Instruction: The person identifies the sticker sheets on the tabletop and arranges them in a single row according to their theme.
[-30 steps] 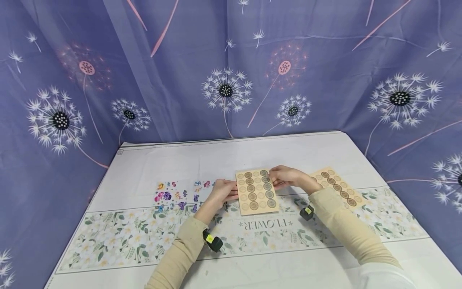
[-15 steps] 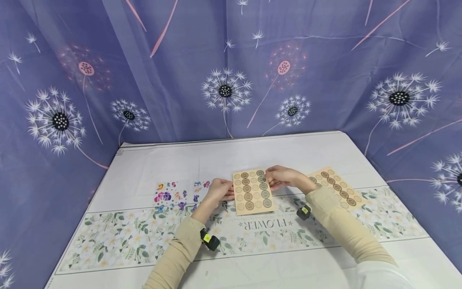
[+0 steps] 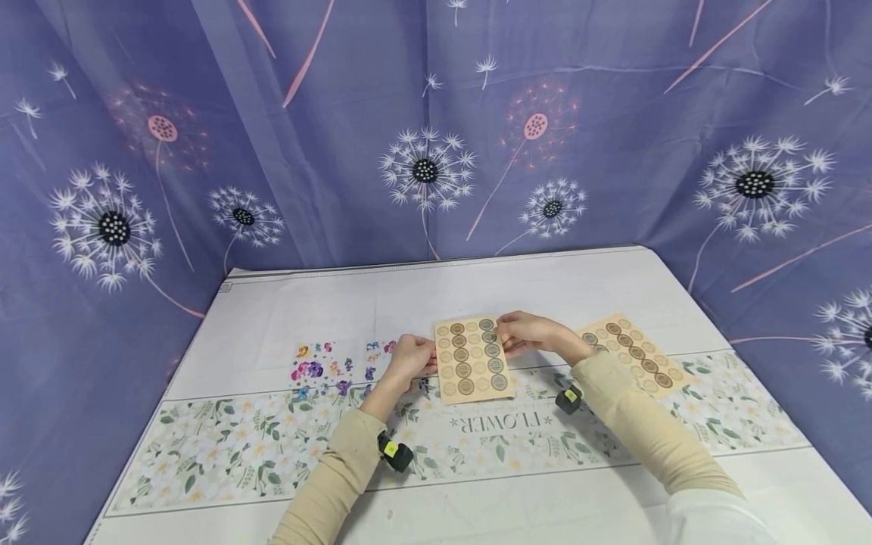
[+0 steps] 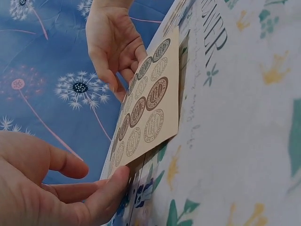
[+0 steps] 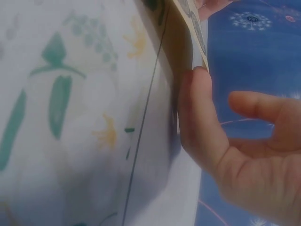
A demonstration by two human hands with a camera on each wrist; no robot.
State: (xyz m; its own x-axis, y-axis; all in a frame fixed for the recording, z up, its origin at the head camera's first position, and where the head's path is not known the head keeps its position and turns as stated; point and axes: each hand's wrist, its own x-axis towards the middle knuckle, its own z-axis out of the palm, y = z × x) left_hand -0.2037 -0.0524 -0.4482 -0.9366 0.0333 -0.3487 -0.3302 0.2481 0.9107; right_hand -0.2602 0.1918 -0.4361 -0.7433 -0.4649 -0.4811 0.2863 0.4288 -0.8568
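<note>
A tan sheet of round stickers (image 3: pixel 472 359) lies between my hands near the middle of the table; dark and pale circles alternate by column. Its near edge casts a shadow on the cloth in the left wrist view. My left hand (image 3: pixel 411 359) touches the left edge with its fingertips, its thumb (image 4: pixel 70 165) apart from the sheet. On the opposite edge, the fingertips of my right hand (image 3: pixel 534 333) touch the sheet; the right wrist view shows that thumb (image 5: pixel 254 104) standing free. Part of the right fingers is hidden behind the sheet in the left wrist view.
A second tan sticker sheet (image 3: pixel 636 350) lies angled at the right, partly behind the right forearm. Clear sheets with colourful pony stickers (image 3: pixel 320 369) lie at the left. A floral strip (image 3: pixel 225 454) crosses the white table cover (image 3: pixel 327 295). A purple curtain (image 3: pixel 341 151) hangs around the table.
Both hands and the sticker sheet between them have shifted slightly left. The other sheets stay where they were.
</note>
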